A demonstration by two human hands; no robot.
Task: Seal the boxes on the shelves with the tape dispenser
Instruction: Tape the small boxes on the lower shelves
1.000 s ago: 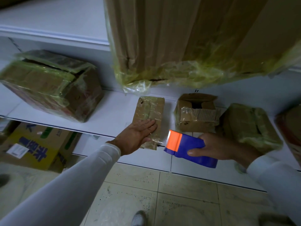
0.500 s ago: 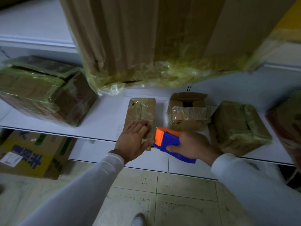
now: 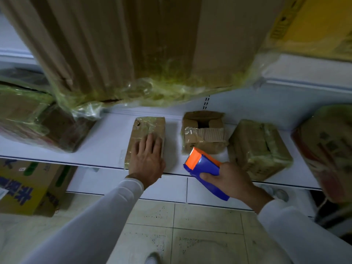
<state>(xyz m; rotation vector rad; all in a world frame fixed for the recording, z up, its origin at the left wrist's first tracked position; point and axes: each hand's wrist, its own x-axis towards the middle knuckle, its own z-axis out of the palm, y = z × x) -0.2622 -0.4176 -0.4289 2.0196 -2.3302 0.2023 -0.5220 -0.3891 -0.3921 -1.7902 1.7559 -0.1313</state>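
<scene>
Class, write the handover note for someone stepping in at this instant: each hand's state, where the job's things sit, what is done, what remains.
Left hand: flat, pressing the near end of the flat taped box on the middle shelf.
Right hand: grips the blue and orange tape dispenser, held off the box, in front of the shelf edge.
Done: the flat box already carries tape; so does the wrapped box at right.
Left: the small box between them gapes open on top; it probably needs sealing next.

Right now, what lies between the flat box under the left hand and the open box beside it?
Only bare white shelf separates the flat box from the open box, as the head view shows.
</scene>
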